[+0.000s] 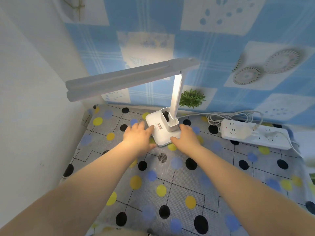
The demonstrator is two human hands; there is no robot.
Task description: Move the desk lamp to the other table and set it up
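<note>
Both bare hands are set against the flat white plastic base (161, 132) of the white folding desk lamp (176, 97). The left hand (139, 135) lies palm down at the base's left edge, its fingers fairly straight and slightly spread, the fingertips touching the rim and the top face near a small printed label; the thumb points toward the base's near corner. The right hand (186, 136) lies at the base's right edge, fingers lightly bent along the side and the thumb reaching in to the near right rim. Whether either hand actually clamps the base or only rests against it cannot be told.

The lamp stands upright between the two hands on a table covered with a grey grid-patterned cloth (170, 184) dotted in black, yellow and blue. Just behind the hands a white rectangular cup-like holder (168, 120) rises from the base, with something dark inside. The lit stem climbs from there, and the long flat lamp head (122, 80) folds out above and to the left of the left hand.

Right of the right hand, apart from it, a white multi-socket power strip (254, 133) lies on the cloth, with a white cable (230, 115) coiled behind it that runs toward the lamp base. Beyond the grip hangs blue-and-white patterned wall covering (213, 48), with a small green spiky plant (192, 97) right of the stem.
</note>
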